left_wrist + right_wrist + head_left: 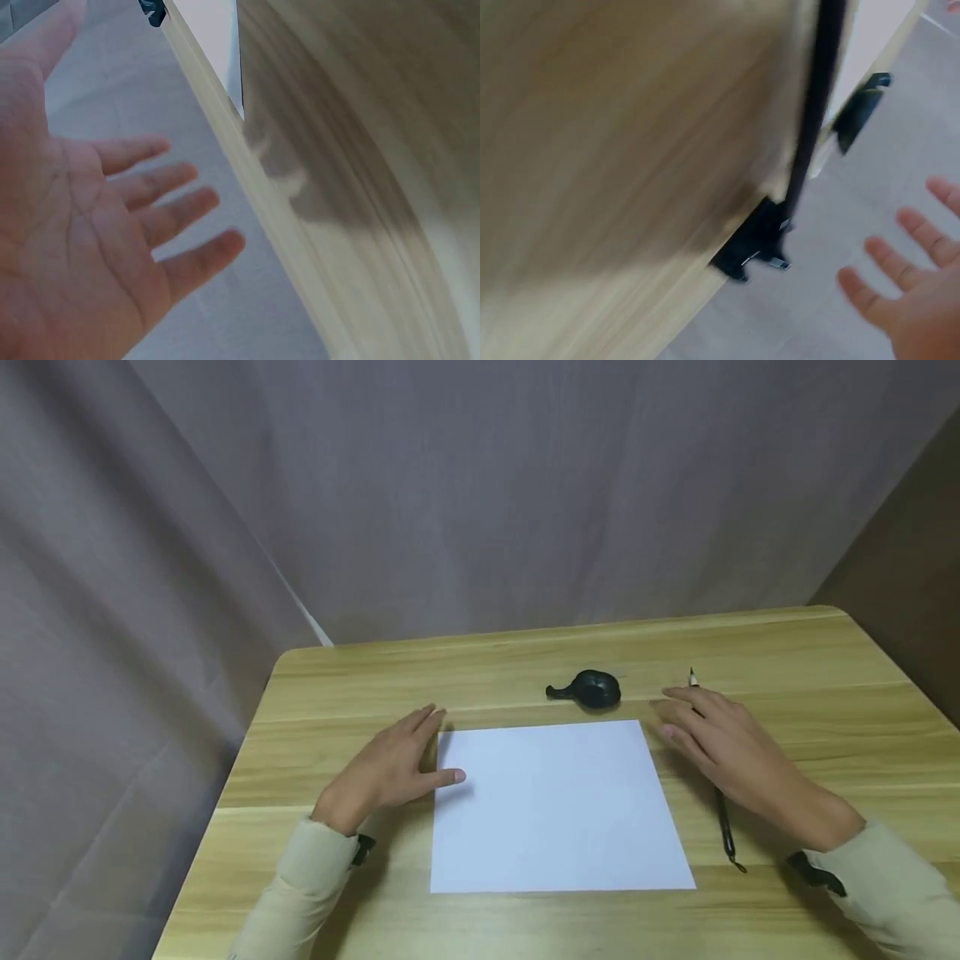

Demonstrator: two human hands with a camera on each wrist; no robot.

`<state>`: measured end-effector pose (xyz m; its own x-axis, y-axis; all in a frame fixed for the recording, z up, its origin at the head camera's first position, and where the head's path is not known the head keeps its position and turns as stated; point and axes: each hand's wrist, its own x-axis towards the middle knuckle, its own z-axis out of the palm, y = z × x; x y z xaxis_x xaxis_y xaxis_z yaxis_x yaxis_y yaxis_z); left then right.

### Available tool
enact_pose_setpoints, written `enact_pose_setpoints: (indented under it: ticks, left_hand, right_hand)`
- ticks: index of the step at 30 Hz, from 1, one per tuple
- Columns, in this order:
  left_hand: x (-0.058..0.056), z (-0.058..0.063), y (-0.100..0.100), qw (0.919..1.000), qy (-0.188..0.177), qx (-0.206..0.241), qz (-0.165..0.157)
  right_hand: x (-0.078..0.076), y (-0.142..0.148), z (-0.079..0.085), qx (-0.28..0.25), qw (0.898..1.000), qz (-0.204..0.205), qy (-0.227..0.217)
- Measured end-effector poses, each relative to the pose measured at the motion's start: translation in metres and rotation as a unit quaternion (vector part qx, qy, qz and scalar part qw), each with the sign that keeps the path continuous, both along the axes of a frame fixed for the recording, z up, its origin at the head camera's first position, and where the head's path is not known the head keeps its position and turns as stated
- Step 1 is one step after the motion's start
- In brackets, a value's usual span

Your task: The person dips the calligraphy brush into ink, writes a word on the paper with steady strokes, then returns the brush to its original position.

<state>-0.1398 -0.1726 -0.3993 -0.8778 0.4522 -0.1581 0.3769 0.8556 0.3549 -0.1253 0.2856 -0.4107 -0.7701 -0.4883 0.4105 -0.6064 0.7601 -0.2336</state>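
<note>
A white sheet of paper (558,810) lies flat on the table. Over its left edge hovers my left hand (393,764), fingers extended and thumb spread toward the sheet; the left wrist view shows the bare palm (75,232) holding nothing. To the right of the paper, my right hand (723,743) is held above a dark-handled brush (724,827), covering its middle in the head view. The right fingers (889,262) are extended and grip nothing. In the right wrist view, the brush leans on a small black notched rest (750,240), which my hand hides from the head camera.
Beyond the paper sits a black gourd-shaped dish (597,691), its narrow end pointing left. The wooden table (360,681) has rounded far corners and meets a grey curtain (510,510) at the back. A brown surface (915,568) stands at the right.
</note>
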Motion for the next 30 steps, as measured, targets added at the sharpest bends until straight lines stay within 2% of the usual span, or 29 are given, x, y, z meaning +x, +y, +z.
enact_pose_setpoints:
  ticks: [4, 7, 10, 13, 17, 23, 30]
  left_hand:
    - [0.007, -0.006, -0.001, 0.9986, -0.038, 0.022, -0.028]
    - [0.011, -0.010, 0.001, 0.9968, -0.058, 0.029, -0.046]
    - [0.013, -0.013, 0.005, 0.9957, -0.060, 0.021, -0.067]
    - [0.015, -0.011, 0.008, 0.9951, -0.061, 0.010, -0.077]
    - [0.018, -0.006, 0.009, 0.9934, -0.089, -0.008, -0.071]
    - [0.019, -0.005, 0.008, 0.9897, -0.135, 0.007, -0.047]
    - [0.019, -0.010, 0.010, 0.9879, -0.147, 0.011, -0.048]
  right_hand:
    - [-0.002, 0.019, -0.012, 0.028, 0.994, 0.070, 0.077]
    - [-0.005, 0.035, -0.017, 0.061, 0.983, 0.124, 0.120]
    - [-0.008, 0.051, -0.020, 0.110, 0.969, 0.166, 0.146]
    - [-0.009, 0.066, -0.021, 0.162, 0.957, 0.182, 0.155]
    - [-0.010, 0.078, -0.020, 0.200, 0.947, 0.197, 0.158]
    - [-0.019, 0.081, -0.024, 0.215, 0.937, 0.207, 0.180]
    - [-0.024, 0.086, -0.032, 0.240, 0.927, 0.207, 0.201]
